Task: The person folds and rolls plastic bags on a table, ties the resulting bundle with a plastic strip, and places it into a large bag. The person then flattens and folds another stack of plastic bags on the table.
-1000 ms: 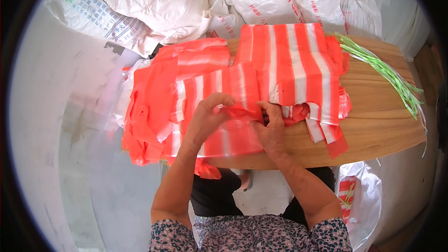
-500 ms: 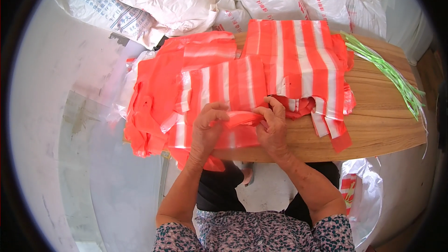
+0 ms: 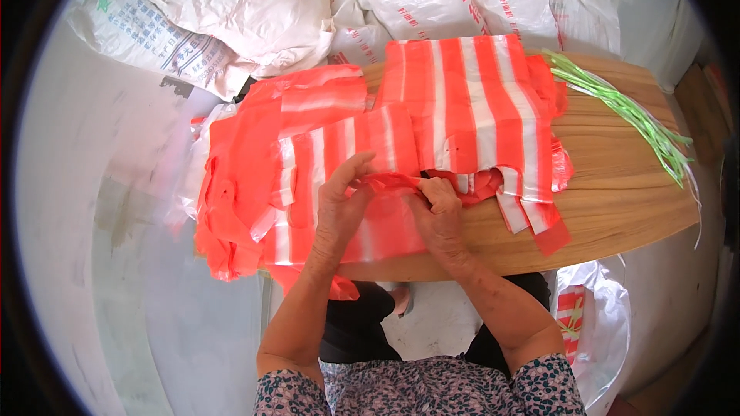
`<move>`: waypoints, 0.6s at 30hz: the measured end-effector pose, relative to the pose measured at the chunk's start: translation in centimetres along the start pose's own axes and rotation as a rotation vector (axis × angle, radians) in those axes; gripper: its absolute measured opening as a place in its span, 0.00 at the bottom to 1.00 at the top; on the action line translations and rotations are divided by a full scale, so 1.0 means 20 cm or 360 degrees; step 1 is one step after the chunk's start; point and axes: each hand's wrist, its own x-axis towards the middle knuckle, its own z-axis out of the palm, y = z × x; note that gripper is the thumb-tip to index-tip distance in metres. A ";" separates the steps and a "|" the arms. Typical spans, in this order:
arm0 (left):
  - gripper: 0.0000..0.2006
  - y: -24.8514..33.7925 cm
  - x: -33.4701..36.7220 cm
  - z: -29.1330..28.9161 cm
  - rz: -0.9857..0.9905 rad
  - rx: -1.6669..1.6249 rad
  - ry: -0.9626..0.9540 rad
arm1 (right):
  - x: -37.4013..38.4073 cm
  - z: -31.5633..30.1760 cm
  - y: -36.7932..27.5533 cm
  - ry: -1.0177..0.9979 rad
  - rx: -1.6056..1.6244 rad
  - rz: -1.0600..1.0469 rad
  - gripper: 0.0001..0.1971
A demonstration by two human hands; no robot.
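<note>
A red-and-white striped plastic bag (image 3: 362,135) lies in front of me, its near edge gathered and lifted. My left hand (image 3: 341,204) is closed on the left part of that edge, fingers bent over the film. On the right part, my right hand (image 3: 438,212) pinches the same edge between thumb and fingers. Between the hands the red film is bunched. Beyond my right hand rests a stack of striped bags (image 3: 470,100), with cut handles hanging at its near side. To the left is a pile of mostly red bags (image 3: 239,162).
The bags lie on a wood-grain table (image 3: 617,192) with a curved near edge. A bundle of green strings (image 3: 620,100) is at its right end. Full white sacks (image 3: 239,4) line the wall behind. Below the table at right, a white plastic bag (image 3: 613,300) holds a striped bundle (image 3: 570,316).
The whole view has shifted slightly left and down. My hands keep hold of the bag's edge; the film between them is thinner and more drawn in, and my right fingers have bent in tighter.
</note>
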 end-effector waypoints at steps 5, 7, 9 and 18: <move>0.24 -0.03 0.05 0.05 0.0157 0.0239 -0.0019 | 0.02 0.00 -0.02 0.0172 0.0167 0.0083 0.13; 0.25 -0.05 0.06 0.07 0.0154 0.0269 -0.0012 | 0.03 0.00 -0.05 0.0195 0.0246 0.0171 0.13; 0.26 -0.05 0.07 0.08 0.0062 0.0303 0.0026 | 0.03 0.00 -0.05 0.0216 0.0327 0.0259 0.12; 0.24 -0.02 0.11 0.09 0.0294 0.0416 0.0028 | 0.03 -0.02 -0.03 0.0264 0.0456 0.0304 0.08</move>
